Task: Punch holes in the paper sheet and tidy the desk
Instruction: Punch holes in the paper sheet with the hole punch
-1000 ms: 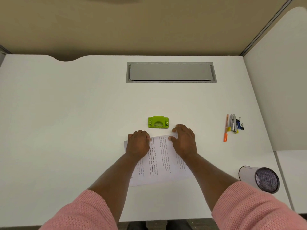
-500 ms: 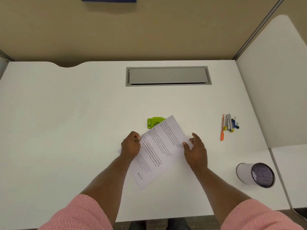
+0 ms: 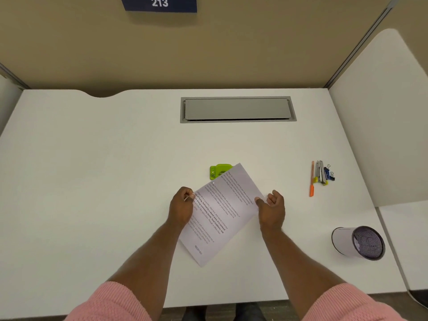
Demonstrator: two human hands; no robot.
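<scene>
A printed paper sheet [image 3: 222, 212] is lifted off the white desk [image 3: 92, 181] and turned diagonally, its far corner covering part of the green hole punch [image 3: 217, 171]. My left hand [image 3: 181, 206] pinches the sheet's left edge between thumb and fingers. My right hand [image 3: 271, 209] holds the right edge with the thumb on top and the fingers curled beside it. The punch sits on the desk just beyond the sheet, only its left part showing.
An orange pen [image 3: 312, 179], a small stapler [image 3: 320, 172] and binder clips [image 3: 330, 173] lie together at the right. A mesh pen cup [image 3: 357, 243] lies on its side at the near right. A grey cable tray lid [image 3: 237, 109] is set into the desk's back.
The sheet lay flat under both hands a second ago. Both hands have taken its side edges, lifted it and turned it diagonally, so it now overlaps the punch.
</scene>
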